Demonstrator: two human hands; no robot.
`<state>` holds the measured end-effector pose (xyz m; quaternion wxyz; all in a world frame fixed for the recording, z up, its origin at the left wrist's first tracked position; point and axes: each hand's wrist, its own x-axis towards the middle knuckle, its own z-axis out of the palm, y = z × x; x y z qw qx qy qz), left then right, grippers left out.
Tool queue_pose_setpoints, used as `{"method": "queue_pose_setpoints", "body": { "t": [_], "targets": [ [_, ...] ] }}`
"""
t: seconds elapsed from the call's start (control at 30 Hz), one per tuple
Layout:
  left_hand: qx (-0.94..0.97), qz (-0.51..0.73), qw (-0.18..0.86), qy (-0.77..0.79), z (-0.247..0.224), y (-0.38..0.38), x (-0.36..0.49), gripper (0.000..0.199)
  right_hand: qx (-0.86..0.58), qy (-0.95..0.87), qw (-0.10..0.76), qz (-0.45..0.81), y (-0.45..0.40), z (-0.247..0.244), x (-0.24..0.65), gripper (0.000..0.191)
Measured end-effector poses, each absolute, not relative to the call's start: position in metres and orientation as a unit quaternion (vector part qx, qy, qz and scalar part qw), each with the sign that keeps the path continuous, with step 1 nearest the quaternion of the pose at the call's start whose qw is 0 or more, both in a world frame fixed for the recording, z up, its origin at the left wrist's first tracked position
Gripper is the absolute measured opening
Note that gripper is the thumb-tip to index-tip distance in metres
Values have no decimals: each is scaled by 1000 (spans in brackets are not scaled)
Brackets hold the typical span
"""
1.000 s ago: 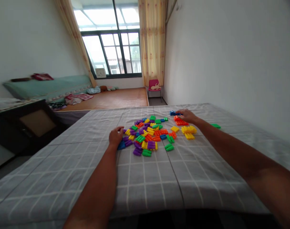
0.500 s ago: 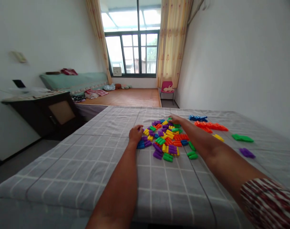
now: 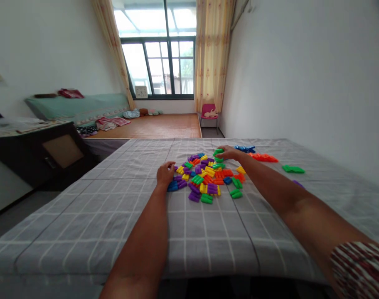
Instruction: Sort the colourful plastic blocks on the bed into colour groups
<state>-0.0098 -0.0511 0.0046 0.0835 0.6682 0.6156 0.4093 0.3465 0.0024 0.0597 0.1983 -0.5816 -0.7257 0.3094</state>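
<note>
A loose pile of ridged plastic pieces in green, purple, yellow, orange and blue lies on the checked cloth. At the pile's far edge, my right hand pinches a green ridged plastic piece. Other green pieces lie just below it. My left hand rests at the pile's left edge with its fingers curled in; what they hold, if anything, is hidden. Blue pieces and purple ones sit against that hand.
Right of the pile lie a blue row, an orange row and a green group; my right forearm partly covers a purple group. A grey checked cloth covers the table. Beyond stand a bed platform and a pink chair.
The view has turned to the right. A green piece now shows clearly in my right hand's fingers at the far edge. My left hand stays beside the pile.
</note>
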Motion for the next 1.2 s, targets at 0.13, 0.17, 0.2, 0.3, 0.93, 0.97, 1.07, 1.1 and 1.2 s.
{"method": "queue_pose_setpoints", "body": {
  "t": [0.13,0.17,0.2,0.3,0.93,0.97,1.07,1.1,1.2],
  "targets": [
    [684,409,56,601,14,-58,-5,30,-543,-721,130,410,-64,68,375,54],
    [691,410,47,594,17,-60,-3,30,-538,-722,106,423,-80,69,382,54],
    [698,410,36,586,20,-62,1,31,-535,-721,88,431,-94,70,389,54],
    [734,377,19,565,35,-67,19,33,-536,-717,89,436,-122,67,403,50],
    [950,120,66,282,47,-116,223,51,-534,-704,421,203,-152,26,458,20],
    [946,114,62,297,47,-115,222,49,-537,-694,434,204,-152,28,467,18],
    [943,100,70,310,48,-114,218,46,-568,-641,479,191,-148,40,507,17],
    [946,96,75,301,48,-114,217,48,-590,-614,494,176,-146,44,524,18],
    [955,88,81,273,45,-115,215,55,-684,-505,516,108,-141,52,580,25]
  ]
}}
